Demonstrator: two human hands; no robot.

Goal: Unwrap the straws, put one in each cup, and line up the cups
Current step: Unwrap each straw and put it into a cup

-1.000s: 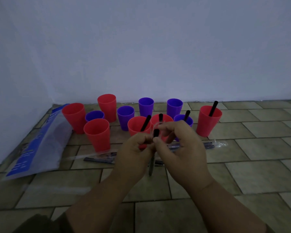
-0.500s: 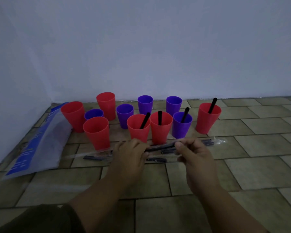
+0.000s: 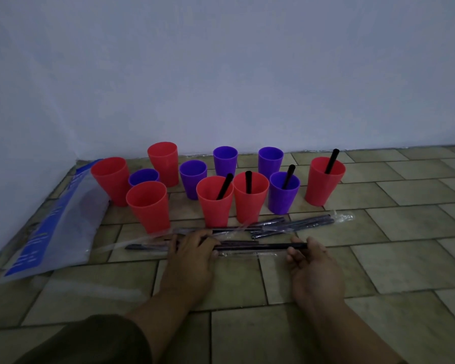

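Gripping the wrapped straw [image 3: 258, 246] just below frame centre with the left hand [image 3: 192, 254], pinching its right end with the right hand [image 3: 310, 261]. Best holding the left grip firm and drawing straight toward the right edge, steering clear of the loose straws [image 3: 300, 223] lying just above.

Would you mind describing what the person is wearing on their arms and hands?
The left arm has a dark, loose sleeve ending partway along the forearm; no sleeve shows on the right arm. The left hand and right hand are bare: no gloves, watch or rings visible.
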